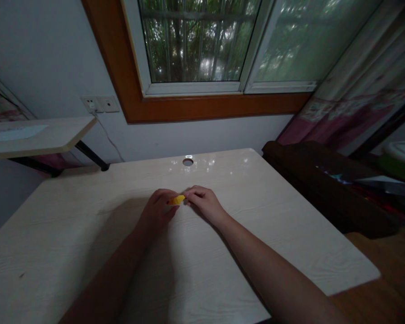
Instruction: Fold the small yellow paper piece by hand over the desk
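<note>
A small yellow piece (176, 200), perhaps folded paper, lies on the pale wooden desk (87, 234) near its middle. My left hand (158, 208) is curled over its left end, fingers closed on it. My right hand (204, 202) pinches its right end with fingertips pressed together. Both forearms reach in from the bottom edge. Most of the yellow piece is hidden under my fingers.
A round cable hole (188, 162) sits near the desk's far edge. A raised side shelf (37, 135) stands at the left. A wall socket with a cord (99, 104) is under the window (195, 45). Dark furniture (324, 180) and curtains crowd the right.
</note>
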Demonstrator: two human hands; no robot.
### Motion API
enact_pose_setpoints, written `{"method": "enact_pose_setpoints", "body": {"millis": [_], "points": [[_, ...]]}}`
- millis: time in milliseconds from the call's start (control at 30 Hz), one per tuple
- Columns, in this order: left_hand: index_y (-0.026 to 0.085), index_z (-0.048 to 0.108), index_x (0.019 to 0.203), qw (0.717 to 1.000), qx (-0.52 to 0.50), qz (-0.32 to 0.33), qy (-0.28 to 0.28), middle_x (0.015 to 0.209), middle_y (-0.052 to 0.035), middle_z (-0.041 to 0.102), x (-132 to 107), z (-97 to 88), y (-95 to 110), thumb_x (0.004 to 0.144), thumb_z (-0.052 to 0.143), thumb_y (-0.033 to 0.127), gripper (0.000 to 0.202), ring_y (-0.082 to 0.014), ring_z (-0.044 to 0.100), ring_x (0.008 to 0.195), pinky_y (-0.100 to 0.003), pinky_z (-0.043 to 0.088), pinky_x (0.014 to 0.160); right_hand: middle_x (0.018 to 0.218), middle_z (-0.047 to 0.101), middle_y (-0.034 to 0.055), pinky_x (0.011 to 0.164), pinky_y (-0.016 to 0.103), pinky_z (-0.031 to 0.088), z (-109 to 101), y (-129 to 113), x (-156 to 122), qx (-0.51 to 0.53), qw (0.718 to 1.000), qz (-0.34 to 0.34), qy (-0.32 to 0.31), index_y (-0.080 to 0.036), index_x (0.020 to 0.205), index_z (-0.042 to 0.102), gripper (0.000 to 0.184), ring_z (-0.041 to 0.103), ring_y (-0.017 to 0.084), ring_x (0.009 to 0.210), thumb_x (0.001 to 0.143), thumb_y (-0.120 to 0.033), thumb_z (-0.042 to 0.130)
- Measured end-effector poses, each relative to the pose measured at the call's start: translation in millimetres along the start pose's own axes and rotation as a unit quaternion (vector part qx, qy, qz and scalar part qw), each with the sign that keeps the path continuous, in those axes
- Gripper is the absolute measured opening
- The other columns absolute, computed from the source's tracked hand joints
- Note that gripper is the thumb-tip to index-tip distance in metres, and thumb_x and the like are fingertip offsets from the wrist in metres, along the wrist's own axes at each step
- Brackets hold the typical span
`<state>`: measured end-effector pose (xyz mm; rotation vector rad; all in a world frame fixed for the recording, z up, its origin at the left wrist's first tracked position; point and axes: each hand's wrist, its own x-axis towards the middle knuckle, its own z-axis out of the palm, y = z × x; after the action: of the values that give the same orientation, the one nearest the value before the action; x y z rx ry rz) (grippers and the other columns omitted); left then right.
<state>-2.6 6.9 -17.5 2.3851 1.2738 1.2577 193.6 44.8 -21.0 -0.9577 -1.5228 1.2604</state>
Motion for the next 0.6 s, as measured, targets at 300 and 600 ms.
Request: {"method": "enact_pose_setpoints", "body": {"millis": [300,600], "points": [[0.022,0.061,0.110,0.999,-0.027,-0.025,0.002,0.105,-0.0061,0.062,0.6,-2.2,1.2,0.088,0.060,0.020,0.022,-0.0175,0.061,0.097,-0.034,0.055,0.086,0.076,0.066,0.0040,0.067,0.027,0.046,0.1,-2.8,-0.9,-0.003,1.000,0.000,-0.008,-0.017,0.080,0.072,0.025,0.060,0.014,0.067,0.083,-0.042,0.065],[0.023,0.063,0.105,0.996,-0.081,-0.045,0.003,0.102,-0.0068,0.064,3.6,-8.2,3.9,0.091,0.058,0.023,0.016,-0.0180,0.061,0.096,-0.035,0.054,0.086,0.080,0.066,0.0039,0.068,0.027,0.048,1.1,-6.2,-3.3,-0.040,0.998,-0.035,-0.037,-0.018,0.084,0.072,0.024,0.061,0.013,0.072,0.085,-0.041,0.064]]}}
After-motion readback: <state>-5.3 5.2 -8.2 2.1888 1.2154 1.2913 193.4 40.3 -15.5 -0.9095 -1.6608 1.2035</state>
